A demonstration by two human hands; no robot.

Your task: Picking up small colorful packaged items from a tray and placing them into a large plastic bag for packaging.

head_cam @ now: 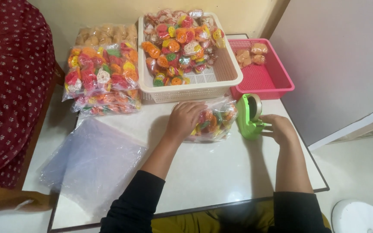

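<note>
Snacks in a clear bag [212, 123] are lying on the table [203, 172], just in front of the white basket [221, 82]. I am pressing my left hand [184, 118] on the bag, fingers bent and gripping its top. My right hand [281, 129] is touching the green sealer [249, 116] beside the bag, fingers curled on its handle. Flat bags [91, 164] are lying to my left, near a person's hand [35, 202].
</note>
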